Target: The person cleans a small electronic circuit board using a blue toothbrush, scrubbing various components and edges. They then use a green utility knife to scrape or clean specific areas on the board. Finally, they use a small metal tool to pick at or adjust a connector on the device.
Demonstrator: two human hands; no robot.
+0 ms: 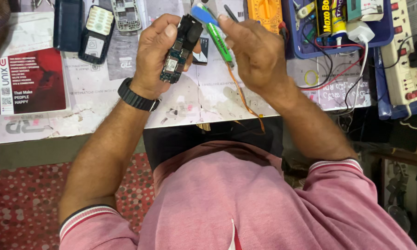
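Observation:
My left hand [155, 53] grips a small phone circuit board [178, 51] with a black part at its top, held upright above the white worktable [97, 92]. My right hand [255, 53] holds a green and blue brush-like tool [215, 32] whose blue head points at the top of the board. A thin orange strip [245, 99] hangs down from under the right hand. A black watch [136, 95] sits on my left wrist.
Opened phone shells [95, 32] and a dark phone body [68, 23] lie at the back left, beside a red leaflet [32, 81]. A blue tray [338, 25] with glue tubes, a yellow multimeter [264, 14] and a white power strip [403, 55] stand at the right.

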